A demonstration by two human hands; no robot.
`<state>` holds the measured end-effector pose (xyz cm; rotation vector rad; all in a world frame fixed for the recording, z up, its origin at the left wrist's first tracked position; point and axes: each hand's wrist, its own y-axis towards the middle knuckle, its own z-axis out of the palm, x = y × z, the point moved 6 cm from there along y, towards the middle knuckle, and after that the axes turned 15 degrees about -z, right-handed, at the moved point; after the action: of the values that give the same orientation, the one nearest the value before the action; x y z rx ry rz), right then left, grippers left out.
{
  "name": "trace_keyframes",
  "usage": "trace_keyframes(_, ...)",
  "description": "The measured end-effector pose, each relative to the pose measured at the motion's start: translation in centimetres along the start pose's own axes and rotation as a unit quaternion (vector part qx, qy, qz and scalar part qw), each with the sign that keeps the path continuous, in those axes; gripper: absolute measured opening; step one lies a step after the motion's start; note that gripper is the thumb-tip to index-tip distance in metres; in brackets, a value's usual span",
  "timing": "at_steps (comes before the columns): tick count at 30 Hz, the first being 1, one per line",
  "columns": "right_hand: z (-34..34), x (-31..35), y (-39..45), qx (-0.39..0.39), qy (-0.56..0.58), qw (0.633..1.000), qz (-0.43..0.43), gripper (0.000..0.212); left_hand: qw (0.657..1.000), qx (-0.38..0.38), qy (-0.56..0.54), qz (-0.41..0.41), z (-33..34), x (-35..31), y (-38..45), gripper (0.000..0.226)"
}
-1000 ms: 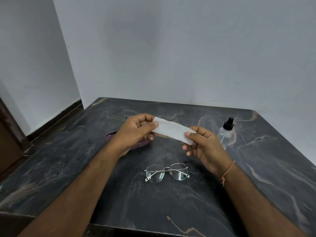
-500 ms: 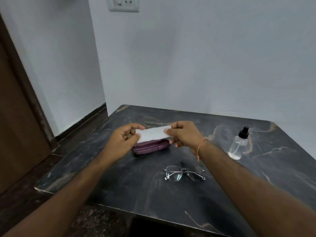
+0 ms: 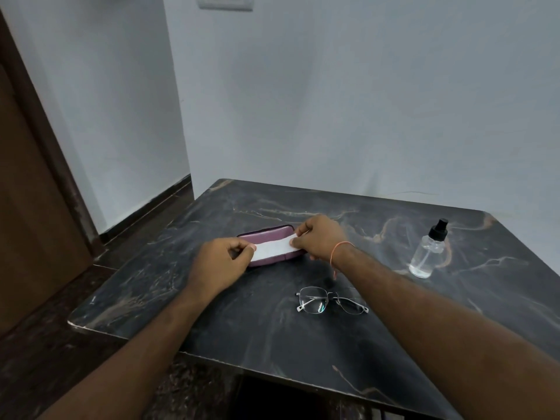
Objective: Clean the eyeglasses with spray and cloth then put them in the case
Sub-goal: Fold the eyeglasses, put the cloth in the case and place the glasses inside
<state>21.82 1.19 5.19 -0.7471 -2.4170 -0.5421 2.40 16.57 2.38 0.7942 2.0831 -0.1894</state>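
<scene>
The left hand (image 3: 218, 263) pinches the left end of the white cloth (image 3: 270, 248), stretched lengthwise over the closed purple case (image 3: 268, 233); the right hand (image 3: 318, 237) pinches its right end. Nearer than the case lie the glasses (image 3: 330, 301), lenses side by side. The spray bottle (image 3: 428, 250) stands upright, right of the case.
</scene>
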Motion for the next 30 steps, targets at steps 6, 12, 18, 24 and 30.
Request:
trace_keyframes(6,0.3,0.1,-0.3,-0.004,-0.034,0.999,-0.025,0.015,0.998,-0.01,0.048,0.026,0.1,0.0,0.0,0.013)
trace_keyframes(12,0.2,0.5,-0.5,0.0,-0.073,0.995,-0.062,0.016,0.991,-0.019,0.109,0.078,0.4,-0.6,-0.4,0.017)
trace_keyframes(18,0.3,0.6,-0.6,0.009,-0.072,0.995,-0.062,0.02,0.981,-0.036,0.15,0.114,0.8,-0.5,-0.8,0.023)
trace_keyframes(24,0.5,0.2,-0.5,0.006,-0.066,0.996,-0.063,0.024,0.984,-0.047,0.132,0.112,0.7,0.2,-1.0,0.023)
trace_keyframes(30,0.7,-0.6,0.0,0.002,-0.054,0.998,-0.03,0.031,0.987,-0.042,0.121,0.095,0.3,0.2,-1.1,0.033)
